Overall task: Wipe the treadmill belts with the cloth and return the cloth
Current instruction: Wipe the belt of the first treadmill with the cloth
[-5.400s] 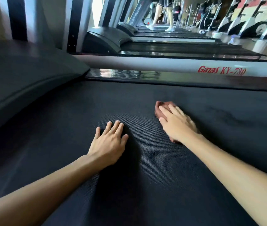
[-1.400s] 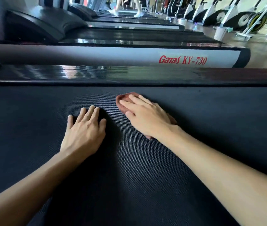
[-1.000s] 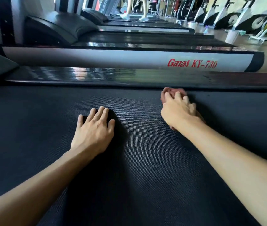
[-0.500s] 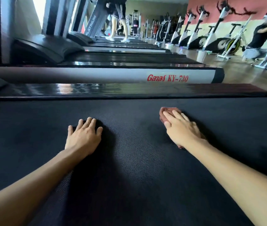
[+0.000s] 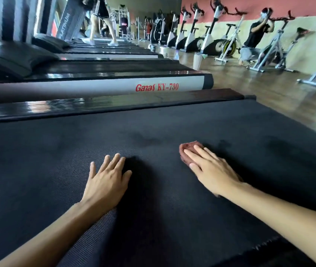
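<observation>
Beyond the near treadmill belt [image 5: 56,160] runs its glossy black side rail [image 5: 114,105]; just past that lies the grey flank of the next treadmill [image 5: 95,87], lettered in red "Ganas KY-730"; more treadmills recede behind it, and on a far one a person's legs [image 5: 103,26] stand mid-stride; across the wooden floor [image 5: 269,89] a row of exercise bikes [image 5: 209,35] lines the red and cream wall, with a crouching person [image 5: 253,39] beside one of them; a pale container [image 5: 197,61] stands on the floor near the treadmill ends. Nothing lies on the belt between the two hands; the left hand [image 5: 107,182] rests palm down on the belt with its fingers straight and slightly spread, holding nothing, and throws a dark shadow to its right; the right hand [image 5: 211,170] lies flat on the cloth [image 5: 189,148], fingers straight and close together, pressing rather than gripping, and covers most of it. The cloth is a small reddish-brown wad, bunched and rumpled; only its far end shows past the fingertips, with a sliver under the wrist; it sits on the belt towards the right, well apart from the left hand. The belt is black and finely ribbed, with darker smudged patches [image 5: 143,139] beyond the hands.
</observation>
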Demonstrator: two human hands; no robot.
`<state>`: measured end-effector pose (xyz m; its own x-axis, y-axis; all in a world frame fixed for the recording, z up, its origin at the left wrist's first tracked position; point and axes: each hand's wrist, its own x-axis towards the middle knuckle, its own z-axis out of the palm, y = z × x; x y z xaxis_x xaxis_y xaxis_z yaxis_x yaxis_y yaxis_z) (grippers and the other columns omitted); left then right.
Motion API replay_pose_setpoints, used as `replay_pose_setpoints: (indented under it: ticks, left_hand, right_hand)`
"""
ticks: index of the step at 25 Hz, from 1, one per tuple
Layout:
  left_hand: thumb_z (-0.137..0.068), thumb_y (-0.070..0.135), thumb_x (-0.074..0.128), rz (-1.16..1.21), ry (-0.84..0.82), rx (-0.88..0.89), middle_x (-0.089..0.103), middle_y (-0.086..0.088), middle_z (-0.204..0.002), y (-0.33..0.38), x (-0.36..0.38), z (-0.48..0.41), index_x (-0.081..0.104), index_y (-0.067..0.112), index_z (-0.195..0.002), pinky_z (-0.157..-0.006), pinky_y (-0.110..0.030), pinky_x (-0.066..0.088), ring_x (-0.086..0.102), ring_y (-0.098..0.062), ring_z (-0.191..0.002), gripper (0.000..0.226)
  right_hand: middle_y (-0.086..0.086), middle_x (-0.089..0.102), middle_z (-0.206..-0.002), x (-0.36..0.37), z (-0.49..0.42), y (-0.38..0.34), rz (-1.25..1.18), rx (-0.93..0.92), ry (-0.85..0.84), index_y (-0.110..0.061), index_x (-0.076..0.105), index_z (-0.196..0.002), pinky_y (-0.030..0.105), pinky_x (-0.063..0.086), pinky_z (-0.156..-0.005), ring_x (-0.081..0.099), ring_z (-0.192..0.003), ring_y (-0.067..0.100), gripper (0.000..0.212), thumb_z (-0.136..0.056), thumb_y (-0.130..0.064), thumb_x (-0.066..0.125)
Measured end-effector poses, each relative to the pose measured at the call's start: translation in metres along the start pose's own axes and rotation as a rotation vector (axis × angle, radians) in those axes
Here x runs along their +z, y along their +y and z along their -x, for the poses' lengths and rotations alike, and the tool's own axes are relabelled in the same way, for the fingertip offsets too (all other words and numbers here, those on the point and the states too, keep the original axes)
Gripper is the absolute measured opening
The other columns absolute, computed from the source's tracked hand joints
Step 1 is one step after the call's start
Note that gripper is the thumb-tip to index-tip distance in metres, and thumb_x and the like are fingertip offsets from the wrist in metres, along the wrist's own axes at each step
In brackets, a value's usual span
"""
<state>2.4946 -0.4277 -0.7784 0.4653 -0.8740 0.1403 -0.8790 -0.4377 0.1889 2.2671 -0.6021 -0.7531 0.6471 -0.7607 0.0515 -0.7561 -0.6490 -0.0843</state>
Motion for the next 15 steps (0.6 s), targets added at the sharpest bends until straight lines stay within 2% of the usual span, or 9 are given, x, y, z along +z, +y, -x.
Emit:
replay_pose_setpoints:
  ticks: [2, 4, 7, 9, 12, 13, 15]
  left_hand:
    - [-0.102, 0.045, 0.025, 0.023, -0.03, 0.026, 0.01, 0.005, -0.162, 0.032, 0.005, 0.006, 0.018, 0.02, -0.153, -0.118, -0.05, 0.001, 0.001, -0.02, -0.15, 0.058]
    - [-0.101, 0.044, 0.027, 0.031, -0.05, 0.005, 0.012, -0.001, -0.162, 0.057, 0.018, 0.004, 0.02, 0.016, -0.153, -0.119, -0.05, 0.005, 0.004, -0.024, -0.149, 0.059]
    - [-0.1, 0.04, 0.034, 0.067, -0.009, -0.092, 0.026, -0.003, -0.156, 0.082, 0.026, 0.001, 0.034, 0.015, -0.145, -0.113, -0.047, 0.014, 0.016, -0.025, -0.142, 0.052]
    - [-0.099, 0.035, 0.035, 0.042, 0.04, -0.102, 0.027, 0.0, -0.155, 0.091, 0.028, 0.002, 0.035, 0.017, -0.144, -0.11, -0.047, 0.015, 0.018, -0.022, -0.141, 0.048]
    - [-0.101, 0.031, 0.034, 0.046, 0.075, -0.086, 0.015, 0.002, -0.161, 0.107, 0.024, -0.005, 0.024, 0.022, -0.152, -0.117, -0.048, 0.007, 0.006, -0.022, -0.149, 0.053]
    - [-0.101, 0.031, 0.034, 0.04, 0.077, -0.062, 0.015, 0.001, -0.161, 0.114, 0.023, -0.009, 0.024, 0.022, -0.152, -0.118, -0.049, 0.008, 0.005, -0.022, -0.149, 0.053]
    - [-0.101, 0.034, 0.034, 0.003, 0.074, -0.016, 0.016, 0.001, -0.161, 0.132, 0.025, -0.017, 0.023, 0.021, -0.152, -0.118, -0.05, 0.009, 0.006, -0.023, -0.149, 0.054]
  right_hand:
    - [-0.015, 0.002, -0.163, 0.0, 0.043, 0.016, 0.027, 0.001, -0.012, -0.048, 0.012, -0.151, 0.037, 0.019, -0.116, 0.004, -0.15, 0.012, 0.05, -0.103, -0.044, 0.025]
    - [-0.015, 0.008, -0.162, 0.007, 0.09, 0.007, 0.034, -0.127, 0.079, -0.048, 0.016, -0.15, 0.036, 0.022, -0.116, 0.008, -0.15, 0.012, 0.051, -0.099, -0.048, 0.021]
    - [-0.017, 0.009, -0.162, 0.012, 0.099, 0.003, -0.095, -0.299, 0.022, -0.049, 0.02, -0.149, 0.036, 0.017, -0.118, 0.005, -0.149, 0.01, 0.05, -0.1, -0.045, 0.029]
    - [-0.016, 0.007, -0.162, 0.003, 0.06, 0.026, -0.113, -0.245, -0.038, -0.047, 0.02, -0.15, 0.036, 0.016, -0.118, 0.003, -0.149, 0.011, 0.05, -0.102, -0.041, 0.034]
    - [-0.014, 0.008, -0.162, 0.001, 0.024, 0.09, -0.069, -0.062, -0.022, -0.046, 0.019, -0.15, 0.039, 0.02, -0.117, 0.008, -0.149, 0.014, 0.051, -0.101, -0.042, 0.032]
    - [-0.013, 0.012, -0.162, 0.005, 0.032, 0.105, -0.032, -0.013, 0.009, -0.046, 0.022, -0.15, 0.041, 0.024, -0.115, 0.013, -0.149, 0.016, 0.05, -0.101, -0.043, 0.03]
    - [-0.008, 0.032, -0.156, 0.012, 0.068, 0.109, 0.018, -0.039, 0.149, -0.043, 0.039, -0.144, 0.043, 0.038, -0.106, 0.033, -0.143, 0.021, 0.051, -0.094, -0.044, 0.027]
